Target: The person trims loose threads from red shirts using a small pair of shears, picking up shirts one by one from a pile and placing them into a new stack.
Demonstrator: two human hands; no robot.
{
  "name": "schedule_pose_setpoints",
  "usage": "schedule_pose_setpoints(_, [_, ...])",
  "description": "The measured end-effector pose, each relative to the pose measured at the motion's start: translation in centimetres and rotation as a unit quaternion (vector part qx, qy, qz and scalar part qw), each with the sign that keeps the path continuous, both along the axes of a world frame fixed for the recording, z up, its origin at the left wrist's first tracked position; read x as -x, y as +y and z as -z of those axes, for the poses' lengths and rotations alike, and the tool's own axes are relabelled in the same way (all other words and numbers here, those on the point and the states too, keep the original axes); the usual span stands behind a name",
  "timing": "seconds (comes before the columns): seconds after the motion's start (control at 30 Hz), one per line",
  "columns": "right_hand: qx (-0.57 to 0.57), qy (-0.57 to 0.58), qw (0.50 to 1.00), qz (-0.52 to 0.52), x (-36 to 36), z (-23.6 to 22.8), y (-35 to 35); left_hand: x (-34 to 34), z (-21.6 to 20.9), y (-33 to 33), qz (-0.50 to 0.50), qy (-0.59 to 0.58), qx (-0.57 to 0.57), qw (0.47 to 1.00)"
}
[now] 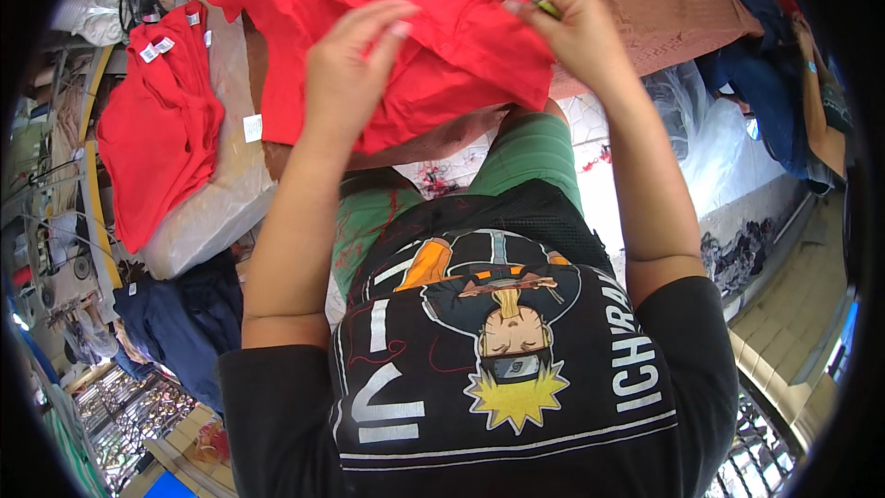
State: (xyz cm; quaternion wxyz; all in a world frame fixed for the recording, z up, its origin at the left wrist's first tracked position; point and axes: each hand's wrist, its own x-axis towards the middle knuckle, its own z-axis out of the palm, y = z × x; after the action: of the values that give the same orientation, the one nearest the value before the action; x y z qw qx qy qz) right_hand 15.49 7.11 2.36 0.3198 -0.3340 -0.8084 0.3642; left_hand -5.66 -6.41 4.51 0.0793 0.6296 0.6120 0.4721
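Note:
A red garment [433,37] lies spread and rumpled in front of me, its near edge hanging over my knees. My left hand [355,65] hovers over its left part, fingers stretched forward and thumb apart, with nothing visible between them. Over the right part, my right hand [576,32] is closed around small thread snips [544,5]; a dark metal tip and a yellow-green piece show between the fingers. Thumb and forefinger are pinched near the cloth. Whether they also grip a thread or the fabric cannot be made out.
A brown cloth-covered surface [664,14] extends to the right. More red garments [161,129] with white labels lie on a plastic-wrapped stack at left, above dark blue cloth [184,318]. Clear plastic [705,129] and another person's arm [816,111] are at right. Red thread scraps [438,175] litter the floor.

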Motion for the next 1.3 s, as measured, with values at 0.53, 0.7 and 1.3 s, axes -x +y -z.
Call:
schedule_pose_setpoints(0.53, [0.013, -0.055, 0.993, 0.105, -0.7, 3.2, -0.8, -3.0, 4.8, 3.5, 0.036, 0.087, 0.057, 0.994])
schedule_pose_setpoints(0.7, [0.034, -0.043, 0.993, 0.103, -0.5, 3.4, -0.4, -3.0, 5.3, 3.8, 0.017, -0.012, 0.071, 0.997])
schedule_pose_setpoints(1.3, [0.235, 0.110, 0.965, 0.032, -2.9, 0.0, -2.1, -5.9, 2.8, 3.1, 0.028, 0.055, 0.071, 0.996])
